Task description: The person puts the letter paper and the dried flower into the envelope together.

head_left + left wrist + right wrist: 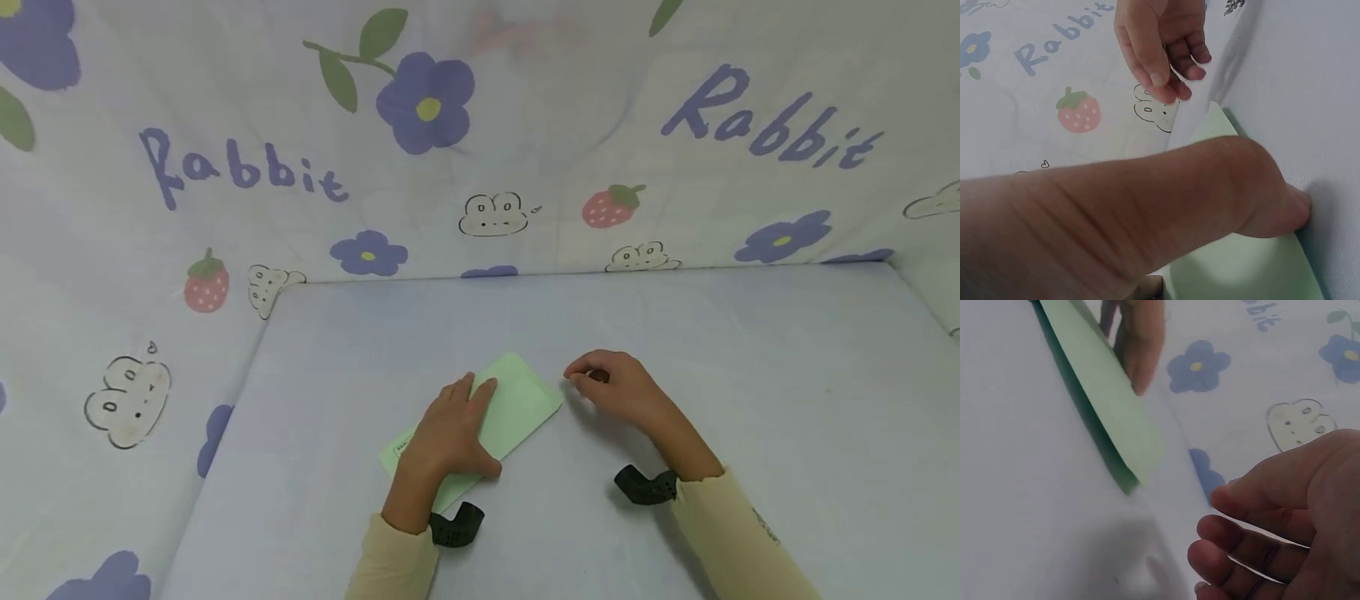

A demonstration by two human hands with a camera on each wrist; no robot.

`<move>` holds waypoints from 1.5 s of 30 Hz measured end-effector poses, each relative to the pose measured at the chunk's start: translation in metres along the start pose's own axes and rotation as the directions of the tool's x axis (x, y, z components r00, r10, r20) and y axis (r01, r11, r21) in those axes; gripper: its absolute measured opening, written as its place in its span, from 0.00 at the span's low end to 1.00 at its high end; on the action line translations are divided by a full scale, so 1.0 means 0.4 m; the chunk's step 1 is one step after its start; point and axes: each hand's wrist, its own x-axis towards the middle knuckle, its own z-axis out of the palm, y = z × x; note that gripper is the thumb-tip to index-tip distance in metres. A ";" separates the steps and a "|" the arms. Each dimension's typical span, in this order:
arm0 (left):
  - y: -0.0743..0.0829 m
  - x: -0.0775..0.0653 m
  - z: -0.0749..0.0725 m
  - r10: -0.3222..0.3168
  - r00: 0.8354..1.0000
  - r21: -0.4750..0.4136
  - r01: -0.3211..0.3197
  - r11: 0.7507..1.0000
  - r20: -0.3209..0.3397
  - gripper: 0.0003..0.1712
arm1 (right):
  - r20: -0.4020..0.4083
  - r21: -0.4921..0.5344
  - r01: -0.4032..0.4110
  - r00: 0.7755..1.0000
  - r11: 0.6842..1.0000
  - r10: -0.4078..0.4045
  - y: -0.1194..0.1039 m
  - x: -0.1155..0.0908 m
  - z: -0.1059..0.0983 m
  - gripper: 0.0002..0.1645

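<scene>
A flat pale green paper envelope (522,402) lies slanted on the table, with a small printed box near its lower left end. My left hand (448,427) rests across it, fingers spread and thumb out at the near long edge. Just past the right corner, my right hand (618,390) hovers over the table. In the right wrist view its fingers (1216,559) are loosely curled with nothing between them, and the envelope (1104,394) shows apart from them, its long edge a little raised. The left palm hides the middle of the envelope.
A white sheet covers the table (750,375). Behind and to the left hangs a white cloth (525,158) printed with flowers, strawberries and rabbits. Each wrist wears a black camera mount (459,527), close below the hand.
</scene>
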 end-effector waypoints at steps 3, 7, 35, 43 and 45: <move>0.001 0.001 -0.006 0.000 1.000 0.005 0.000 1.000 0.007 0.61 | -0.020 -0.018 -0.015 1.000 1.000 0.015 0.002 -0.027 -0.031 0.11; 0.003 0.002 -0.011 -0.004 1.000 0.005 0.004 1.000 0.015 0.61 | -0.021 -0.062 -0.056 0.998 0.996 0.055 0.009 -0.061 -0.074 0.13; 0.009 0.003 -0.007 -0.008 1.000 -0.012 0.009 1.000 0.025 0.61 | 0.231 -0.467 -0.217 0.906 0.857 0.356 0.060 -0.127 -0.168 0.28; 0.006 0.004 -0.005 -0.010 1.000 0.004 0.010 1.000 0.028 0.61 | 0.186 -0.482 -0.250 0.908 0.840 0.376 0.046 -0.120 -0.151 0.26; 0.006 0.003 -0.004 -0.012 1.000 0.005 0.011 1.000 0.026 0.61 | 0.184 -0.478 -0.245 0.911 0.844 0.369 0.048 -0.118 -0.149 0.25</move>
